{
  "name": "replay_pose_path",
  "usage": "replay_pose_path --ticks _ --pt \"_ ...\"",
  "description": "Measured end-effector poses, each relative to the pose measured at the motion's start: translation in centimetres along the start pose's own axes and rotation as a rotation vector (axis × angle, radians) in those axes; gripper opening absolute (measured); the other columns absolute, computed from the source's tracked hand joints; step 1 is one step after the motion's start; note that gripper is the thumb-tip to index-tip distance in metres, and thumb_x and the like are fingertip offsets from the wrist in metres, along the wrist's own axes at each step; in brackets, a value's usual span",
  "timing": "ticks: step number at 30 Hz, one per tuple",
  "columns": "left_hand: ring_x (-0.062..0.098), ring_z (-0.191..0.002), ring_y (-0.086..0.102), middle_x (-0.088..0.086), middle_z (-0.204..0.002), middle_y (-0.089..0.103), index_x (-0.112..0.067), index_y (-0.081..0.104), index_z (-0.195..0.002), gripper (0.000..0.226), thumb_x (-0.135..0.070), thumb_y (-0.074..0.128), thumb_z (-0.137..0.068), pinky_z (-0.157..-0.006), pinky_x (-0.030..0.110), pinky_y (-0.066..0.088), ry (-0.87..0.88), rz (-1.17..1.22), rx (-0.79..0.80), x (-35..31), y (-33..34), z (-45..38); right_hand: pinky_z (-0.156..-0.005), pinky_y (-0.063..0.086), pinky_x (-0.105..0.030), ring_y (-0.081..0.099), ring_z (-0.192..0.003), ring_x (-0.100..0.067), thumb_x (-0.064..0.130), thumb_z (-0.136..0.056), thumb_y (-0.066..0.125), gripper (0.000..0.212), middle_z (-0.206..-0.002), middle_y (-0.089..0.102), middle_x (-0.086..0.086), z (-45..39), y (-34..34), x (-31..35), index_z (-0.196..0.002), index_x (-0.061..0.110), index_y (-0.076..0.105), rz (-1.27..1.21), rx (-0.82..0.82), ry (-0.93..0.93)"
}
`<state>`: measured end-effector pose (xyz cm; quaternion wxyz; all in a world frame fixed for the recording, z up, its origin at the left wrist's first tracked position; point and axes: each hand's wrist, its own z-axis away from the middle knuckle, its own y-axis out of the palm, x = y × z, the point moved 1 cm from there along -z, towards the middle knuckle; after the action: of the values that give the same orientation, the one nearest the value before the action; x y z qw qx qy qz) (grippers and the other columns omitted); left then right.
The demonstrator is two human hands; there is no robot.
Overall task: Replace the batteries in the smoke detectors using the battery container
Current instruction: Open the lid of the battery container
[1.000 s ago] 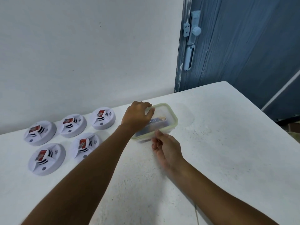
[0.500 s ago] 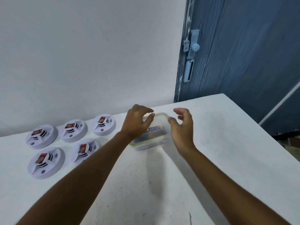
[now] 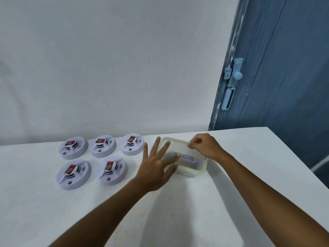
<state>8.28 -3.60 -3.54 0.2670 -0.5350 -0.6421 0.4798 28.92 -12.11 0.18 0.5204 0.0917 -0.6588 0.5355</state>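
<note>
A clear plastic battery container (image 3: 193,165) with a pale green rim and its lid on sits on the white table; dark batteries show faintly through it. My left hand (image 3: 156,166) lies flat with spread fingers, pressing on the lid's left part. My right hand (image 3: 204,147) pinches the lid's far right edge with curled fingers. Several white round smoke detectors lie to the left in two rows, each with a red battery showing, such as one (image 3: 111,169) nearest my left hand.
The white table (image 3: 249,175) ends at a right edge close to a blue door (image 3: 284,68) with a latch. A pale wall runs behind the detectors.
My left hand went from gripping the container's left end to lying flat on the lid. My right hand moved from the near side to the lid's far right edge. The camera tilted up.
</note>
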Motion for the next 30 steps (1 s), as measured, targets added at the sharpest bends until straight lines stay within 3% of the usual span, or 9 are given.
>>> replay_pose_path --ticks 4,9,13,17,20,23,26,30 --pt "0.036 -0.147 0.005 0.006 -0.156 0.03 -0.039 0.058 -0.127 0.054 -0.057 0.017 -0.098 -0.109 0.07 0.008 -0.059 -0.018 0.023 0.6 0.4 -1.7 -0.058 0.041 -0.026 0.053 -0.063 -0.014 0.029 -0.08 0.076 0.029 -0.071 0.061 -0.002 3.1 -0.4 -1.6 -0.07 0.009 0.056 -0.09 -0.152 0.112" --pt "0.024 -0.148 -0.013 -0.001 -0.161 0.012 -0.046 0.039 -0.141 0.07 -0.066 0.003 -0.084 -0.114 0.06 -0.004 -0.186 0.056 0.19 0.9 0.8 -3.9 -0.055 0.037 -0.026 0.048 -0.058 -0.014 0.03 -0.082 0.074 0.037 -0.061 0.051 0.002 6.2 0.6 -2.4 -0.062 0.012 0.048 -0.208 -0.262 0.175" --pt "0.023 -0.149 -0.001 -0.001 -0.159 0.022 -0.039 0.053 -0.133 0.057 -0.058 0.031 -0.084 -0.115 0.058 0.003 -0.214 0.207 0.176 1.1 0.5 -4.6 -0.059 0.041 -0.027 0.047 -0.063 -0.017 0.03 -0.081 0.074 0.035 -0.069 0.049 -0.002 7.2 0.9 -1.6 -0.073 0.012 0.045 -0.344 -0.305 0.217" --pt "0.026 -0.147 0.015 0.005 -0.153 0.035 -0.025 0.064 -0.121 0.051 -0.042 0.047 -0.076 -0.114 0.055 0.017 -0.22 0.306 0.156 0.6 -0.2 -7.2 -0.053 0.043 -0.03 0.047 -0.061 -0.021 0.019 -0.087 0.068 0.022 -0.072 0.046 -0.008 9.8 2.1 -0.6 -0.086 0.009 0.048 -1.008 -0.238 0.485" --pt "0.029 -0.146 0.017 0.008 -0.152 0.036 -0.024 0.059 -0.129 0.051 -0.046 0.051 -0.083 -0.114 0.056 0.017 -0.156 0.231 0.168 0.3 0.7 -9.1 -0.057 0.047 -0.033 0.047 -0.064 -0.024 0.006 -0.085 0.065 0.011 -0.076 0.044 -0.012 11.5 3.9 0.3 -0.085 0.004 0.055 -1.439 -0.15 0.69" --pt "0.03 -0.146 0.018 0.007 -0.152 0.036 -0.022 0.057 -0.131 0.055 -0.052 0.045 -0.086 -0.112 0.058 0.017 -0.082 0.117 0.189 -0.2 1.9 -9.7 -0.07 0.051 -0.037 0.053 -0.074 -0.028 0.0 -0.087 0.061 0.006 -0.086 0.05 -0.017 11.5 5.0 1.3 -0.085 -0.001 0.056 -1.562 -0.125 0.727" --pt "0.031 -0.141 0.03 0.008 -0.146 0.047 -0.017 0.062 -0.125 0.06 -0.053 0.038 -0.084 -0.109 0.058 0.023 -0.064 0.152 0.124 -0.5 2.7 -9.5 -0.076 0.052 -0.036 0.056 -0.077 -0.027 -0.003 -0.087 0.062 0.005 -0.086 0.055 -0.017 11.2 5.8 1.5 -0.087 -0.004 0.058 -1.618 -0.169 0.728" --pt "0.029 -0.139 0.033 0.007 -0.144 0.049 -0.017 0.063 -0.123 0.053 -0.047 0.042 -0.085 -0.109 0.059 0.023 -0.082 0.165 0.086 -0.5 2.8 -9.2 -0.066 0.05 -0.03 0.058 -0.075 -0.022 -0.003 -0.085 0.066 0.005 -0.082 0.061 -0.016 11.0 6.7 1.1 -0.085 -0.003 0.061 -1.625 -0.204 0.736"
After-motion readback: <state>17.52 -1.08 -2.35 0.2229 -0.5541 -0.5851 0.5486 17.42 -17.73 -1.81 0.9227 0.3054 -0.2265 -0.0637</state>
